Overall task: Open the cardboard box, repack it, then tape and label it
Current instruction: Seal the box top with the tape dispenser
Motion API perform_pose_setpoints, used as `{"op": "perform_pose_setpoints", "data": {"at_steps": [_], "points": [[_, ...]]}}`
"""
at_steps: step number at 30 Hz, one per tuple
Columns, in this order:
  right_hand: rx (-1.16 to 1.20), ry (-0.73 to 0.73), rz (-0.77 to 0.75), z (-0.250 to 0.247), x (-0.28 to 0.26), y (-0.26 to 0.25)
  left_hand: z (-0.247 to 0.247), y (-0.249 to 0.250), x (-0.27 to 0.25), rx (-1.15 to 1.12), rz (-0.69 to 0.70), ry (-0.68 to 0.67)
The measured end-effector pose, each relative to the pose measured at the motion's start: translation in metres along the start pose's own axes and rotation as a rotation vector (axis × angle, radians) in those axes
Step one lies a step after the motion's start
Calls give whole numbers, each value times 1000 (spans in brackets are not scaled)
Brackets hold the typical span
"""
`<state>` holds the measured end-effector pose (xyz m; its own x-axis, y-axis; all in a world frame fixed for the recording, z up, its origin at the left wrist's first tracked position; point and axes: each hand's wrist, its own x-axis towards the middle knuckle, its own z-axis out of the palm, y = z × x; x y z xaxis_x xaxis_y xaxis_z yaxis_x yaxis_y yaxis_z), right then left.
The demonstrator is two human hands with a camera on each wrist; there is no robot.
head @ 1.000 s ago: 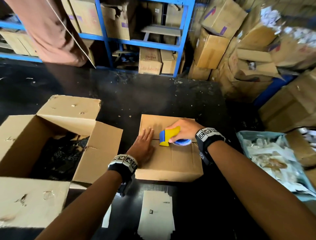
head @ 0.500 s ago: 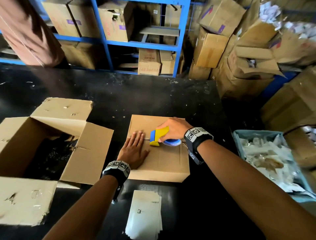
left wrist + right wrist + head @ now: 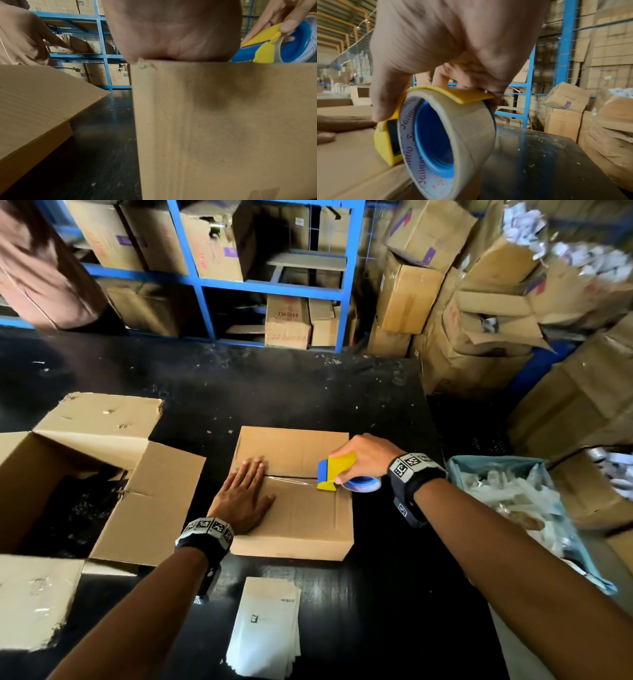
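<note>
A small closed cardboard box (image 3: pixel 301 515) lies on the black table (image 3: pixel 260 392). My left hand (image 3: pixel 245 493) lies flat on its left half with straight fingers, the heel of the hand (image 3: pixel 171 33) at the near edge. My right hand (image 3: pixel 363 455) grips a yellow and blue tape dispenser (image 3: pixel 334 470) with a roll of clear tape (image 3: pixel 447 142), at the right end of the box's middle seam. A strip of clear tape (image 3: pixel 291 480) runs along the seam between the two hands. A stack of white labels (image 3: pixel 265 625) sits on the table in front of the box.
A large open cardboard box (image 3: pixel 82 474) stands to the left with dark contents. A light blue bin (image 3: pixel 513 508) of plastic bags is on the right. Blue shelving (image 3: pixel 274 285) and piled cartons (image 3: pixel 479 320) stand behind. A person in brown (image 3: pixel 41 261) is at the far left.
My right hand has drawn the tape dispenser rightward along the seam to the box's right edge, laying tape. My left hand stays flat on the left side of the box.
</note>
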<state>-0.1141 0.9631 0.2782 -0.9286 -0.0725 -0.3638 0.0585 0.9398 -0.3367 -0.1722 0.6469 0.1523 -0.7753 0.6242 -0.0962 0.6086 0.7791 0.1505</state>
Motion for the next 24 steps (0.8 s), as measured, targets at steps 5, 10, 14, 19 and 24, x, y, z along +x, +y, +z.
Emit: {"op": "perform_pose_setpoints", "data": {"at_steps": [5,10,14,19,24], "points": [[-69,-11,3,5,16,-3,1,12,4,1,-69,-34],[-84,-44,11,2,25,-4,8,66,17,-59,39,-54],[-88,-59,-6,-5,24,0,17,95,25,-60,13,-24],[-64,-68,-31,-10,13,2,19,93,24,-59,6,15],[-16,-77,-65,-18,-5,19,20,91,23,-62,-5,18]]}}
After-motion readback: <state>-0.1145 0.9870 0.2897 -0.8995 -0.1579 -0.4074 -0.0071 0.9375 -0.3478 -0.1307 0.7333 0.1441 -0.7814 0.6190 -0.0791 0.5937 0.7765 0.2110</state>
